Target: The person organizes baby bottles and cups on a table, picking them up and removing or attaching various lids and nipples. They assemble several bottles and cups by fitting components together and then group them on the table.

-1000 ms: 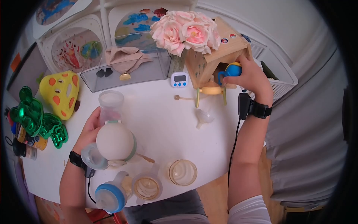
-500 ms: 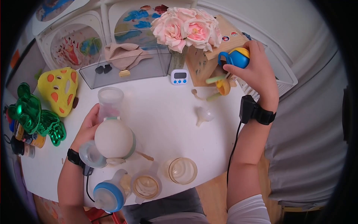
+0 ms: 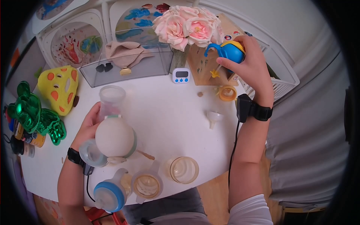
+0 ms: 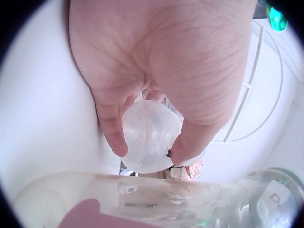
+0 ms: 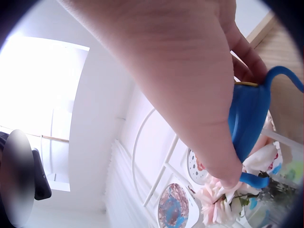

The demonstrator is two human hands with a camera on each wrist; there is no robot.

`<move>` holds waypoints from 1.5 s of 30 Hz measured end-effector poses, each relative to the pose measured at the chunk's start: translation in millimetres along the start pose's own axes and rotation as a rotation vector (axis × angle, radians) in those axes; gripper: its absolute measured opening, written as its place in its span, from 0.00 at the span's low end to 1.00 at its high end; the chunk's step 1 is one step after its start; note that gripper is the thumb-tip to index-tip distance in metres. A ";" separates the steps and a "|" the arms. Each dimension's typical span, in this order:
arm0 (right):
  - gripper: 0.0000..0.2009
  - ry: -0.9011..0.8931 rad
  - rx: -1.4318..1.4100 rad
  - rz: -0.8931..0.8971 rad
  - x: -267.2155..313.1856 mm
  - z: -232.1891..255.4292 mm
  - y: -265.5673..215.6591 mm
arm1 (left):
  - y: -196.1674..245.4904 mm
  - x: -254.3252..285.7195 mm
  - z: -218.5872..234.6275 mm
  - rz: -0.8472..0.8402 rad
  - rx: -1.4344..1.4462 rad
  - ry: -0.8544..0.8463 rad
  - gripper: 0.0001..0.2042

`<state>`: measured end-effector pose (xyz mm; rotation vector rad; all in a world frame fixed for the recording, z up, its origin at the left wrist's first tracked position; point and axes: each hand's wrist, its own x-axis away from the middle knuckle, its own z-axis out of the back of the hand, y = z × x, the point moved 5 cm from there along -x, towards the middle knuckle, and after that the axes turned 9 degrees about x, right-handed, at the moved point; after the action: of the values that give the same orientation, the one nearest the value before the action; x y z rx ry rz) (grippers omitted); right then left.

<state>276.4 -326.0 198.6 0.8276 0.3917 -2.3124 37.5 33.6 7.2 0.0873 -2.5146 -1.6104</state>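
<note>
Right grip (image 3: 252,64): thumb and fingers curled round a blue two-handled sippy cup part (image 3: 233,55), yellow bit up top
Sippy cup part: up off the surface (image 3: 180,123), right by the wooden box (image 3: 202,69) and pink roses (image 3: 187,28)
Left grip (image 3: 90,125): wrapped around a frosted clear bottle (image 4: 149,137), just past the cream dome-topped container (image 3: 114,137)
Below the right one: orange collar (image 3: 227,93), little funnel (image 3: 214,117) nearby

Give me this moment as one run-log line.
left hand: grips translucent container | right hand: holds blue handled piece | funnel: on table
</note>
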 end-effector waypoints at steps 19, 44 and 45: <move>0.40 -0.119 -1.000 0.179 5.2 -60.3 -139.2 | -1.2 -6.5 9.8 -0.045 -0.058 -0.093 0.41; 0.39 -0.258 -1.058 0.213 18.5 -84.0 -176.9 | 1.4 -5.2 -3.0 0.019 -0.055 -0.162 0.35; 0.39 -0.273 -0.981 0.236 17.4 -82.4 -174.8 | 1.1 -5.5 -2.8 0.020 -0.044 -0.173 0.35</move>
<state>188.5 -165.0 135.4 0.0585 1.1010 -1.6559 43.4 32.2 8.9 -0.0860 -2.5934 -1.7333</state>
